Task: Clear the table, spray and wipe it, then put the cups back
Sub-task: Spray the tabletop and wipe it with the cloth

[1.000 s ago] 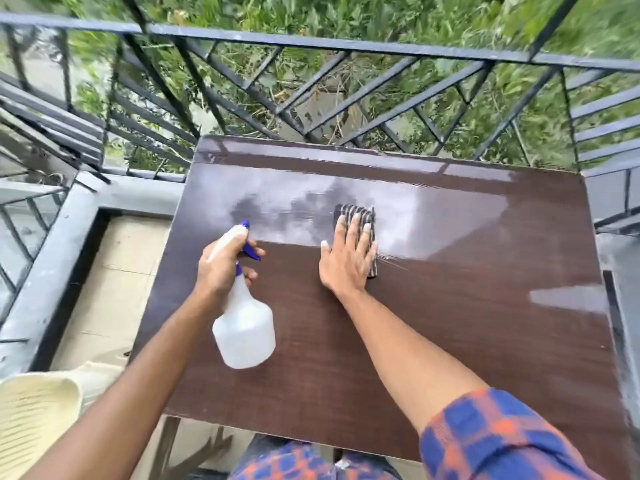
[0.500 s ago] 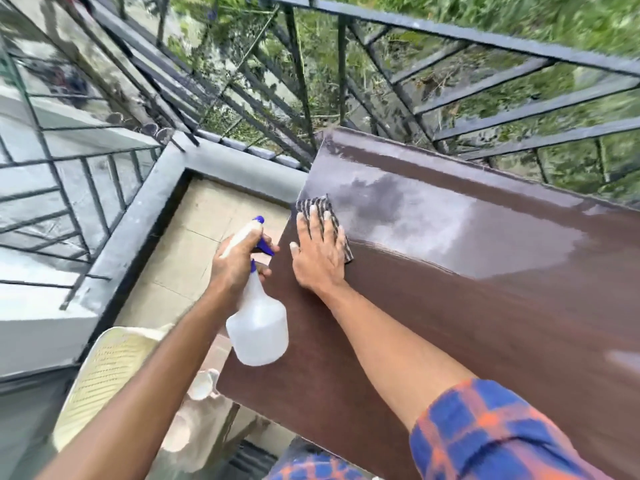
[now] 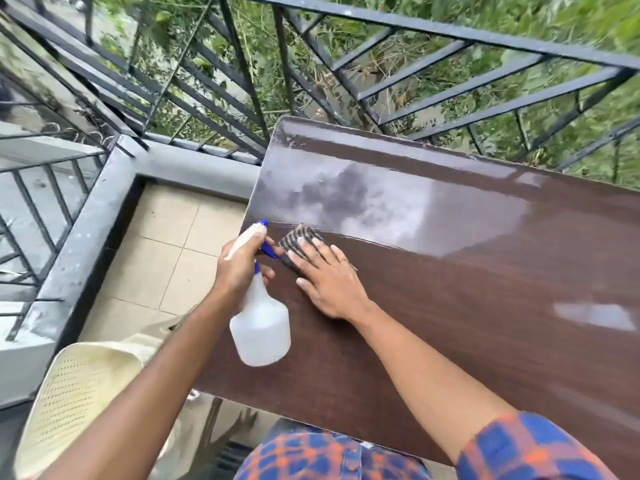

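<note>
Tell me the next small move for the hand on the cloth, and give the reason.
Probably sweep the right hand, flat on the dark checked cloth, away along the glossy brown wooden table. The cloth sits by the table's left edge, and a hazy wet patch lies just beyond it. The left hand holds the white plastic spray bottle.

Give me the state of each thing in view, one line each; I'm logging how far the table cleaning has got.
Table: bare of cups, glossy, wet-looking sheen on the far half.
Cloth: flat on the table, pressed under the right hand.
Right hand: open, palm down on the cloth.
Spray bottle: upright, off the table, gripped at the neck.
Left hand: closed around the spray bottle.
Chair: beside the table, nothing visible on it.
</note>
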`<state>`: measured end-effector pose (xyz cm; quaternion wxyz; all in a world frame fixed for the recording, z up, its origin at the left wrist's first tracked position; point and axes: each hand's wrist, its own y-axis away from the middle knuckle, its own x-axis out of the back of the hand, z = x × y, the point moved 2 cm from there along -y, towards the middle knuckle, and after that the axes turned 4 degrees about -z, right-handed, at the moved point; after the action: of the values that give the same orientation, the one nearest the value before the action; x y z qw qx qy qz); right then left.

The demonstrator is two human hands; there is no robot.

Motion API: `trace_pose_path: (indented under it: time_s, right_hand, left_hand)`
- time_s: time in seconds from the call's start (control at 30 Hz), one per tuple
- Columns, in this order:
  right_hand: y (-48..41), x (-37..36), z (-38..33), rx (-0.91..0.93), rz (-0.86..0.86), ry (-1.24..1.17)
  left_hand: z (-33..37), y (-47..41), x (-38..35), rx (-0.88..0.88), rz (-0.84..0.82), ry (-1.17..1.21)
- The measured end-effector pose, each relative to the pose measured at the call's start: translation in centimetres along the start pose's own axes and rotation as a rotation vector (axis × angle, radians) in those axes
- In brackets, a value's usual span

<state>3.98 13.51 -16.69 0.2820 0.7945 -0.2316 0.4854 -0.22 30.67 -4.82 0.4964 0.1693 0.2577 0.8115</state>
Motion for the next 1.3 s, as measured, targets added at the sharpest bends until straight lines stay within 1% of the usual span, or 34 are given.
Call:
trace_pose_path:
  time_s: [0.07,0.2,0.3,0.4,0.47,0.57,0.73,0.83,0.97,1.13,1.3]
  right_hand:
    - [3.4,0.3,2.8,-0.137,0.055,-0.016]
    - [11.2,0.7,9.0,-0.469,0.123,-0.055]
    - [17.5,1.2,13.1,-0.72,0.205,-0.062]
    - [22.6,1.2,15.1,-0.921,0.281,-0.093]
    - [24.3,0.9,15.3,-0.985,0.301,-0.123]
    - [24.6,0.3,14.5,-1.021,0.313,-0.134]
    - [22.4,-1.1,10.4,-1.125,0.339,-0.196]
    - [19.7,-2.0,6.7,-1.047,0.323,-0.185]
    - [14.1,-3.6,0.0,-0.786,0.211,-0.127]
    - [5.3,-3.9,-8.2,-0.533,0.101,-0.069]
    - [-1.1,-4.8,-14.1,-0.29,-0.055,-0.039]
  left_hand:
    - [-0.5,0.6,-1.3,0.005,-0.043,-0.047]
    - [-1.2,2.6,-4.1,-0.001,-0.106,-0.067]
    - [-2.0,4.5,-5.9,-0.011,-0.118,-0.082]
    - [-3.1,6.3,-6.8,-0.03,-0.096,-0.087]
    - [-3.9,7.6,-6.9,-0.039,-0.063,-0.09]
    - [-5.4,9.3,-6.4,-0.048,-0.008,-0.072]
    - [-7.8,11.0,-2.9,-0.018,0.08,-0.035]
    - [-8.4,11.1,0.0,0.01,0.092,-0.022]
    - [-8.7,10.7,4.3,0.028,0.132,0.017]
    - [-8.7,10.0,10.0,0.035,0.171,0.071]
    - [-8.6,9.3,14.0,0.042,0.164,0.139]
